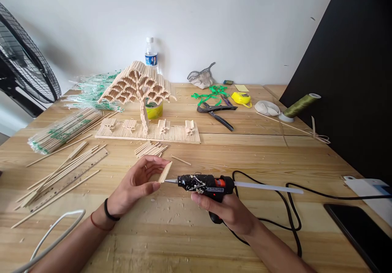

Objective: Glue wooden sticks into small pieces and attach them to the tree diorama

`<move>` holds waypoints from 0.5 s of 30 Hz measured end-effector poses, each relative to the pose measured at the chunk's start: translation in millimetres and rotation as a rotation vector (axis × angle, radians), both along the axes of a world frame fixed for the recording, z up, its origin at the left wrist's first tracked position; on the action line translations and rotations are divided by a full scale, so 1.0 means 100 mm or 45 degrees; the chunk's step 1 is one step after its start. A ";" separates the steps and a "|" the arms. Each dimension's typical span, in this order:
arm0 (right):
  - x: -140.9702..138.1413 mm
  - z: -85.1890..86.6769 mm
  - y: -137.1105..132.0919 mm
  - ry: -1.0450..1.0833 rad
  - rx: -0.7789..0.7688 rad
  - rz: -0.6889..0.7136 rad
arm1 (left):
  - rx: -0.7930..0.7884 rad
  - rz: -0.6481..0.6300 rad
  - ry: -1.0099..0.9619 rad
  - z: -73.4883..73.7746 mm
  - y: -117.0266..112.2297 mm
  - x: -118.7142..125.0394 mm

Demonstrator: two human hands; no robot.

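My left hand [137,179] pinches a small flat piece made of short wooden sticks [165,172] between thumb and fingers, tilted up over the table. Wrapped around the grip of a black hot glue gun [205,184], my right hand [226,209] points its metal nozzle left, at the lower edge of that piece. A long white glue stick [269,187] juts from the gun's back. Just beyond my left hand lies a pile of short cut sticks [150,149], with one loose stick [181,160] beside it. Behind stands a stick-built tree model [143,114] on a slatted base [122,134].
Long sticks and a clear ruler [70,179] lie left, near a bagged stick bundle [65,130]. Cutting pliers [217,114], a yellow tape measure [241,98] and a thread spool [300,106] sit at the back. A black cord [289,207] loops beside a phone [358,232].
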State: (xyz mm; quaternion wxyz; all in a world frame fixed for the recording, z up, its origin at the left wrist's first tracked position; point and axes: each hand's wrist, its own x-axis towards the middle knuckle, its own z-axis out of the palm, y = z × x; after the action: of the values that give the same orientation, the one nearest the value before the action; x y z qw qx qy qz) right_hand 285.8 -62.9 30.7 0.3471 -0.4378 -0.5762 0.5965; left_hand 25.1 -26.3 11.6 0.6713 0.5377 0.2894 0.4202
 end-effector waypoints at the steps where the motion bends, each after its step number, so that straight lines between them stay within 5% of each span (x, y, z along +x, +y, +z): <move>1: 0.00 0.01 0.00 0.005 -0.002 0.005 | 0.001 -0.005 -0.005 0.00 0.00 0.00; 15: 0.01 -0.02 0.03 0.069 0.014 0.064 | -0.014 -0.030 -0.061 -0.05 -0.01 -0.01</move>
State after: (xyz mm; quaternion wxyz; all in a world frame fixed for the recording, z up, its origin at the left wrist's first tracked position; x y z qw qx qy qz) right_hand 286.3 -60.1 28.8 0.3502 -0.4049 -0.5806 0.6134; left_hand 24.4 -26.9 6.2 0.6858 0.5272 0.2693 0.4235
